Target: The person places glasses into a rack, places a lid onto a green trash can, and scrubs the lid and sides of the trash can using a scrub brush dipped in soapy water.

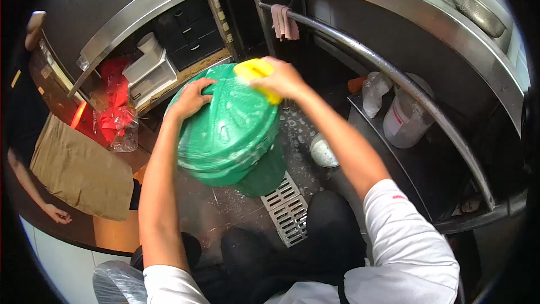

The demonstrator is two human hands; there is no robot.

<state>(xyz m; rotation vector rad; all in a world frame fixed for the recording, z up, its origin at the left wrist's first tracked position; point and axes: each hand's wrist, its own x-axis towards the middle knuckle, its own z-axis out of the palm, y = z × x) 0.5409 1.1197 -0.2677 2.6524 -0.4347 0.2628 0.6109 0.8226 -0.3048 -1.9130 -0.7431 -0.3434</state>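
A green bin lid (225,121), streaked with white suds, covers a green bin (264,171) on the wet floor. My left hand (194,98) rests on top of the lid, its fingers bent around a raised ridge. In my right hand (281,79) is a yellow scrubber (253,69), pressed against the far right edge of the lid. Motion blur and my fingers hide part of the scrubber, so its exact kind is unclear. Beside the bin, to the right, a small bowl (324,151) with whitish, foamy contents stands on the floor.
A floor drain grate (286,208) lies between my legs and the bin. At right, a metal rail (388,67) carries a pink cloth (285,22) and passes a white bucket (402,118). Another person's apron (84,169) shows at left, near red plastic bags (117,112).
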